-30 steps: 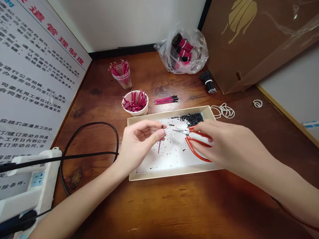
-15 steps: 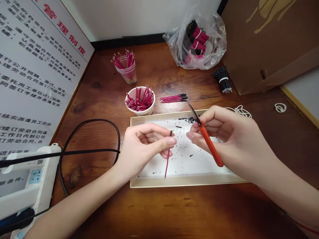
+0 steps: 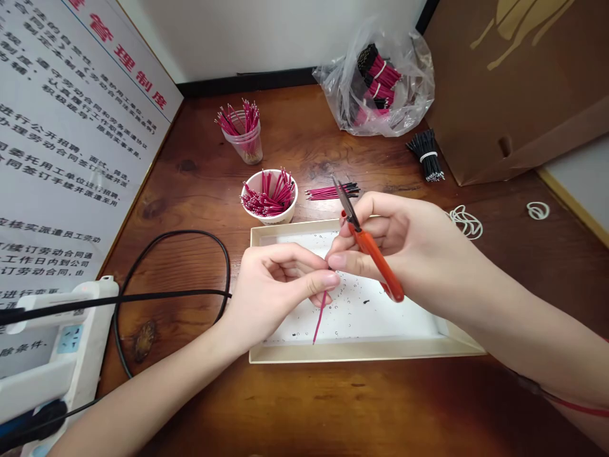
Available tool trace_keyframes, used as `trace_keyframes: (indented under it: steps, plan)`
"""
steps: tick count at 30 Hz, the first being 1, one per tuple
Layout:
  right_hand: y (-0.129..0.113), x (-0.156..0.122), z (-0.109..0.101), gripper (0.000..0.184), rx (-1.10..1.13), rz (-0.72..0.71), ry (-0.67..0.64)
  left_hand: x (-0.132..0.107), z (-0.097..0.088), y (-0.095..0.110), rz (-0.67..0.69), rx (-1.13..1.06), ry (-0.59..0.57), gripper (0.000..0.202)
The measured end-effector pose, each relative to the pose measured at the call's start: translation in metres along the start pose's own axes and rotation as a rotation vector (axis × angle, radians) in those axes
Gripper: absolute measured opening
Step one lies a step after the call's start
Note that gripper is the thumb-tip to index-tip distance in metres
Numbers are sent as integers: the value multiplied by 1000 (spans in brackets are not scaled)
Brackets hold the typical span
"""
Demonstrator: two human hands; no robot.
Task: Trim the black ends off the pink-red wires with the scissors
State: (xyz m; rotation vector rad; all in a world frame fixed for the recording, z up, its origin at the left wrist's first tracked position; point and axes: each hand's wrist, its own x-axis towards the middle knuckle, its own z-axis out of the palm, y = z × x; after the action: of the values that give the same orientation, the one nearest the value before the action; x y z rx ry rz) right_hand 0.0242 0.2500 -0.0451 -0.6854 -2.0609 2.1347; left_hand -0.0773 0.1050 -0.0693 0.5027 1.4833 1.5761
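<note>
My left hand [image 3: 285,279] pinches a thin magenta wire [image 3: 319,318] between thumb and forefinger, its lower end hanging down over a shallow cream box [image 3: 352,353]. Red-handled scissors [image 3: 378,257] rest in my right hand [image 3: 394,235], blades pointing up and away to the left. The thumb and forefinger of that hand also close at the wire's top end, touching the left fingertips. The wire's black tip is hidden between the fingers. Small black scraps [image 3: 366,302] lie scattered on the box's white floor.
Behind the box stand a paper cup [image 3: 269,218] and a plastic cup [image 3: 250,149] holding magenta wires. A row of wires [image 3: 328,192], a clear bag [image 3: 333,95], a black wire bundle [image 3: 431,158] and rubber bands [image 3: 466,222] lie around. A black cable [image 3: 171,294] runs left.
My right hand has moved left with the scissors, and its fingertips now meet the wire's top end at my left hand. The left hand has hardly moved.
</note>
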Motion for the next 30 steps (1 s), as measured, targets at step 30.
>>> trace_keyframes:
  steps: [30]
  plan:
    - [15, 9, -1, 29, 123, 69, -46, 7, -9, -1, -199, -270, -167, 28]
